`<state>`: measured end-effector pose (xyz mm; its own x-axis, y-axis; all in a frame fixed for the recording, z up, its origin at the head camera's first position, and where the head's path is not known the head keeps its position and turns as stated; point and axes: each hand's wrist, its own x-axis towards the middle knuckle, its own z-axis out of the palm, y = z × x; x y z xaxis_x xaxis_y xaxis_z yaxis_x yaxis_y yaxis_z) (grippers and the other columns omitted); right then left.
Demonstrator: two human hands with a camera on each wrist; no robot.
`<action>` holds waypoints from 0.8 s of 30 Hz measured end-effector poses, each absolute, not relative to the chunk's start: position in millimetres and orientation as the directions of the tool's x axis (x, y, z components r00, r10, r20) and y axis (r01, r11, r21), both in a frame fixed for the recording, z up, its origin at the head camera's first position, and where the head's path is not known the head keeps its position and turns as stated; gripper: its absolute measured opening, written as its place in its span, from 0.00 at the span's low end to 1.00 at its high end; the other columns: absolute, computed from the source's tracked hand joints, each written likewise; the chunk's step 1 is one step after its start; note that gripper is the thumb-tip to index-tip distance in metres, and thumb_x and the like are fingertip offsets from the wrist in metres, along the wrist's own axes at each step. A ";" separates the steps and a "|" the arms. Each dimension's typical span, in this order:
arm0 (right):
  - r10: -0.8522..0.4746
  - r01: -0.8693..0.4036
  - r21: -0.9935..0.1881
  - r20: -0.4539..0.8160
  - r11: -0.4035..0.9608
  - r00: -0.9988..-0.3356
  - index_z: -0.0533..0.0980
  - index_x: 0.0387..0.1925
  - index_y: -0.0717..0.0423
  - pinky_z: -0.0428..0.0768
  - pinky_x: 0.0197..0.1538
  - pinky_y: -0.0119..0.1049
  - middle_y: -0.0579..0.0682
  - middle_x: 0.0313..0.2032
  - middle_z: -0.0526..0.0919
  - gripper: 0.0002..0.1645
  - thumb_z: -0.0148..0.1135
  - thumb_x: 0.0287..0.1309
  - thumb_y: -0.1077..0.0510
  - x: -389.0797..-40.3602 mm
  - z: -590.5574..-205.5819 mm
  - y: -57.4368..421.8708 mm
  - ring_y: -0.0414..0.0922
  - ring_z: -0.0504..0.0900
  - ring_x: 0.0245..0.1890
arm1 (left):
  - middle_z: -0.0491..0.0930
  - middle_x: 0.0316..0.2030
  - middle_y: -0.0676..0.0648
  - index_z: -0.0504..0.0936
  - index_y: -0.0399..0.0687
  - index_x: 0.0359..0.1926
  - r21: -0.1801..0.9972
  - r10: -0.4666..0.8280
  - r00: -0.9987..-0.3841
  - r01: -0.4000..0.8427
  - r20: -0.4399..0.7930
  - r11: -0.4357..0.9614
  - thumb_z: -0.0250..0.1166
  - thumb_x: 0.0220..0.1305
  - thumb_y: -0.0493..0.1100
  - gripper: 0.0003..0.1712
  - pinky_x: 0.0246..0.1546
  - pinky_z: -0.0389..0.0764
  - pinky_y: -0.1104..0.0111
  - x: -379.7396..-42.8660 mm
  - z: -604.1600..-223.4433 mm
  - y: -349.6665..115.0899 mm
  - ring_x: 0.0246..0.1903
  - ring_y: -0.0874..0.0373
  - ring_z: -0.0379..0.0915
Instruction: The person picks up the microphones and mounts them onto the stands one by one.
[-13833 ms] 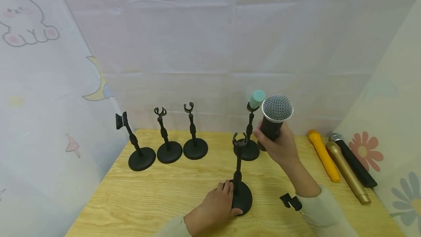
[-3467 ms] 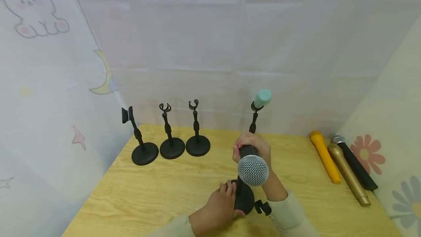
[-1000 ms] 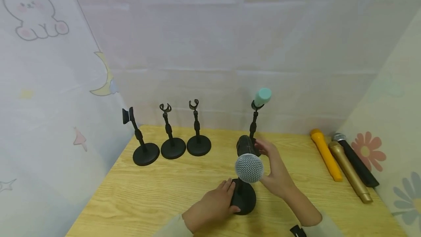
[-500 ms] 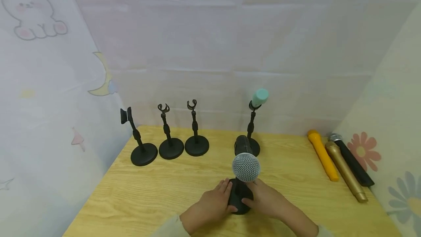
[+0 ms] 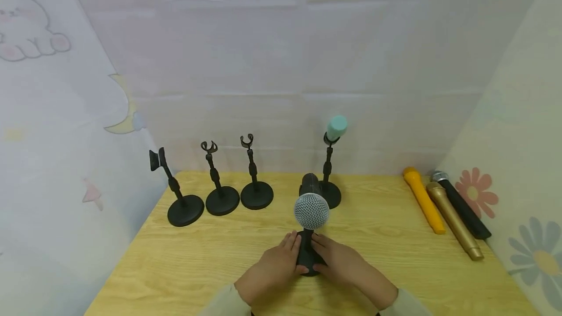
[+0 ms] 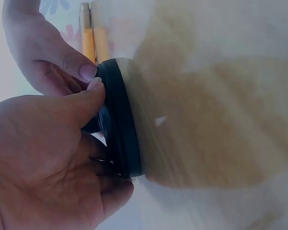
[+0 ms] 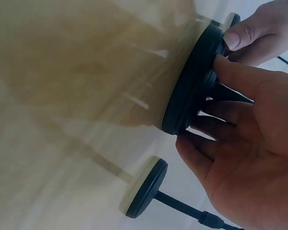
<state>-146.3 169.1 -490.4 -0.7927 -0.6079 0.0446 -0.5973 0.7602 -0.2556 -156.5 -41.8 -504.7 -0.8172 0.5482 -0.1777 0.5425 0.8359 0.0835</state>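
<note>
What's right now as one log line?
left hand: holding black base; right hand: holding same base; silver-headed microphone: mounted above; orange microphone: lying on table

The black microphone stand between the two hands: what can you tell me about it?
This microphone stand is black, with a thick, round base and a slim post; its material could be plastic or metal. It stands upright near the front of the wooden table, bearing a tilted microphone with a silver mesh head that hides its top. The left hand and right hand hold its base from either side.
</note>
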 end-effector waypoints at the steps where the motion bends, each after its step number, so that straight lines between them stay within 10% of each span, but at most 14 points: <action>1: -0.609 -0.597 -0.260 0.039 0.759 -0.792 0.73 0.65 0.69 0.80 0.58 0.52 0.63 0.67 0.73 0.36 0.69 0.64 0.51 -149.4 -490.7 166.1 0.59 0.76 0.64 | 0.56 0.77 0.43 0.59 0.42 0.78 0.079 0.543 -0.821 0.538 -0.174 0.839 0.51 0.72 0.69 0.47 0.61 0.78 0.64 -158.0 -505.0 -44.1 0.76 0.51 0.55; 24: -0.510 -0.453 -0.390 -0.052 0.802 -0.858 0.65 0.71 0.70 0.67 0.70 0.56 0.64 0.74 0.61 0.32 0.56 0.75 0.55 -225.3 -507.9 141.6 0.64 0.60 0.74 | 0.56 0.77 0.41 0.56 0.42 0.79 0.050 0.441 -0.886 0.439 -0.142 0.897 0.49 0.73 0.67 0.47 0.60 0.79 0.59 -224.8 -509.9 -48.0 0.75 0.50 0.57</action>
